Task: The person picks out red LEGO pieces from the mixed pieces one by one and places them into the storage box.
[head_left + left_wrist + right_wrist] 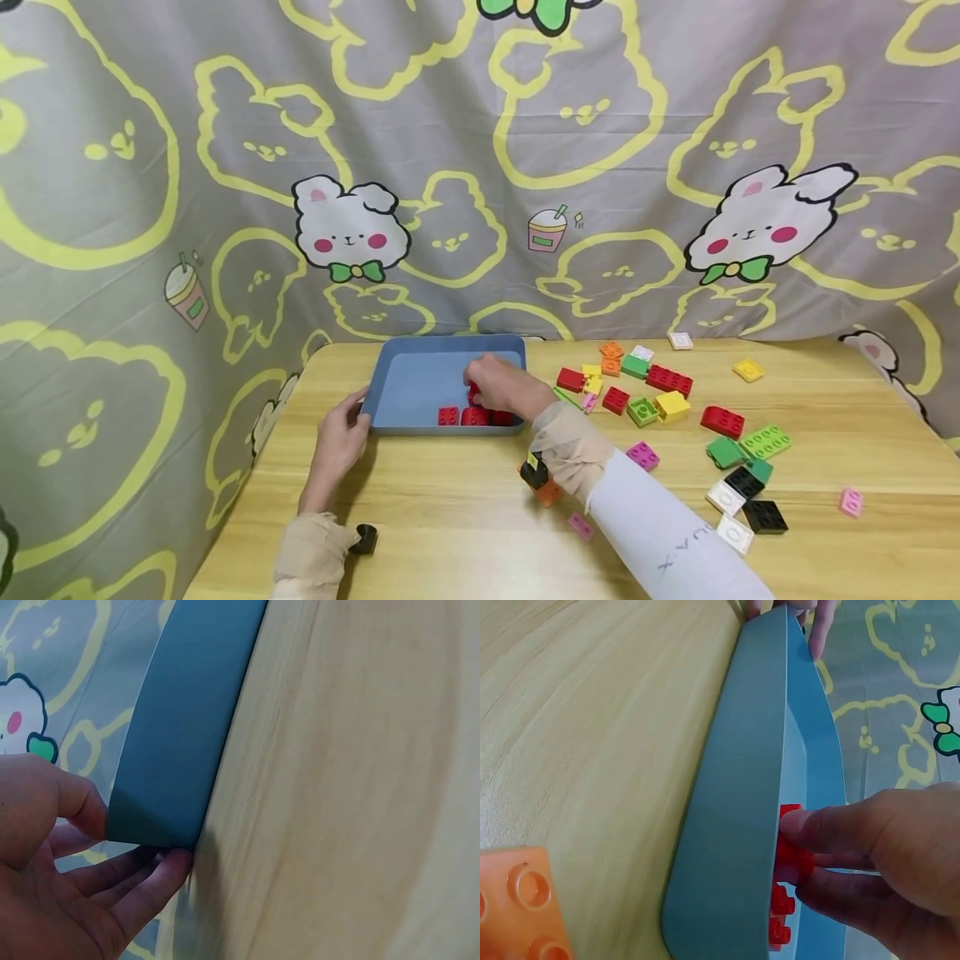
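Well, rabbit-print cloth (442,133) backs the wooden table (442,525); left and right hands (341,440) (501,386) respectively grip a tray (416,383) and red brick (798,857).

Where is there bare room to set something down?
The wooden table is bare in front of the blue rectangular tray, between the black curved block and orange studded block. The tray's far left floor is free. Crowded: its near right part, with red plastic bricks, and the table to the right, with multicoloured bricks.

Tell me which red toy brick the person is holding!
The red toy brick pinched in the right hand. The other red toy bricks aren't held: they lie in the blue tray or on the wooden table.
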Tool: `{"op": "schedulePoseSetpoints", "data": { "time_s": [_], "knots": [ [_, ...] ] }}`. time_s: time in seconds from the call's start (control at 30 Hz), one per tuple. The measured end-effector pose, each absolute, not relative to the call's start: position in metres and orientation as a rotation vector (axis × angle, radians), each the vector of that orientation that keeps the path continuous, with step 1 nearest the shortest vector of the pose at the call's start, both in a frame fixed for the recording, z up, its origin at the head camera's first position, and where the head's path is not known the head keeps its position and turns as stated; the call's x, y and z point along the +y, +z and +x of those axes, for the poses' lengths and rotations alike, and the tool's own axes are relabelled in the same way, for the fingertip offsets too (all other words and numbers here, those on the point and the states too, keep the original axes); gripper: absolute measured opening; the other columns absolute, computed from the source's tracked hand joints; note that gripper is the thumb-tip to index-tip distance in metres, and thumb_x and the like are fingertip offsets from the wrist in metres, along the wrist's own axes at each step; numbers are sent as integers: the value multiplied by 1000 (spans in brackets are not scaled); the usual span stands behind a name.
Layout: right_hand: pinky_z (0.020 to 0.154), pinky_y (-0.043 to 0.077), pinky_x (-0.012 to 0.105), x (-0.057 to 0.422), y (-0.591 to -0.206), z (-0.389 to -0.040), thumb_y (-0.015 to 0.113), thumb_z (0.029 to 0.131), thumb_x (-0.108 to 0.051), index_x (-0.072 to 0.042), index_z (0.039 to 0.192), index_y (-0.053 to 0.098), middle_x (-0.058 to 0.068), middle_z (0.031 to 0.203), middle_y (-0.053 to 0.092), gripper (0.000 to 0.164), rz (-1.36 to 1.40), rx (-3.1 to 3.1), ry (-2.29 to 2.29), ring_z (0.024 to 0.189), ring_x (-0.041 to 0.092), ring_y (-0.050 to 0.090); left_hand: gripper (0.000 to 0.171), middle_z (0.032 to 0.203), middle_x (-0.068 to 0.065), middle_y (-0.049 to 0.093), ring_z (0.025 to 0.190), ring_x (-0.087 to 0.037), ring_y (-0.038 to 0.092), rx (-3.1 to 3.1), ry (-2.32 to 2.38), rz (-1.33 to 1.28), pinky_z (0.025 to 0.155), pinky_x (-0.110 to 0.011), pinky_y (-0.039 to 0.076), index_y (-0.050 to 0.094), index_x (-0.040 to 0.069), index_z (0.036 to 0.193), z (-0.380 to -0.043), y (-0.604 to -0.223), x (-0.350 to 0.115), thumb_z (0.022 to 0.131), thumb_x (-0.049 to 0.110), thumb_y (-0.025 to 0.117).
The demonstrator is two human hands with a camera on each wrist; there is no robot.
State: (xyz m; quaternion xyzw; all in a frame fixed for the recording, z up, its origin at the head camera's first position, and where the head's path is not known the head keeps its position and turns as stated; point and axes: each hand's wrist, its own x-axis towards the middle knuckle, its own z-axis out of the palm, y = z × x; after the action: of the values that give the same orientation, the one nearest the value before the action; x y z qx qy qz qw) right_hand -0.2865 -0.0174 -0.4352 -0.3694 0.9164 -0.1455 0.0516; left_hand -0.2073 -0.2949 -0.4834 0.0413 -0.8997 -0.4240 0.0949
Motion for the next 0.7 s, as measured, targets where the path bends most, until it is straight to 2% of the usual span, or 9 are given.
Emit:
{"op": "schedulePoseSetpoints", "data": {
  "time_s": [0.4,0.7],
  "knots": [
    [84,58,32,-18,-436,-289,77,91,-8,-4,112,77,9,104,74,21,-1058,2774,-382,93,20,68,50,131,-35,61,120,-44,61,-2662,-1240,118,102,-55,48,53,-5,146,-208,-483,-294,96,-2,48],
    [84,58,34,-15,-438,-289,74,94,-9,-4,112,76,10,104,74,19,-1075,2780,-409,94,21,69,50,130,-34,62,119,-44,62,-2662,-1242,130,100,-54,49,53,-4,146,-207,-484,-293,96,-2,49]
  ]
}}
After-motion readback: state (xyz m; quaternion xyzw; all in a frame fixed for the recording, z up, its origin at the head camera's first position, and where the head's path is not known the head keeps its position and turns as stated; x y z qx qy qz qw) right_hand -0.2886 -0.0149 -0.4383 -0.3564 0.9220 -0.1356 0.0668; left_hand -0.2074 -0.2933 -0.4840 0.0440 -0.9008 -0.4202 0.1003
